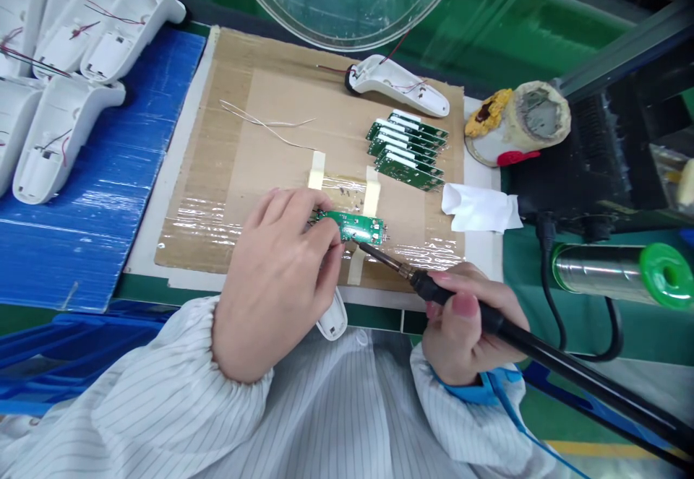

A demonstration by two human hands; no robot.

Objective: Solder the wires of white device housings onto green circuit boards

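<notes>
My right hand (470,320) is closed around the handle of a soldering iron (426,285), whose tip meets the lower edge of a green circuit board (361,227). My left hand (285,266) is closed at the board's left end, thumb and fingers pinched there. Whether a wire is also between those fingers is hidden. Under the left hand, a white plastic housing (332,318) shows its rounded end at the bench edge. The board lies over a taped patch (347,191) on the cardboard sheet (217,197).
Several green boards (409,148) stand in a row behind, near a white housing (401,85) with wires. Thin solder wire (265,123) lies on the cardboard. White housings (70,132) rest on blue sheet at left. At right are white paper (480,208), a sponge holder (510,125) and a solder tube (607,271).
</notes>
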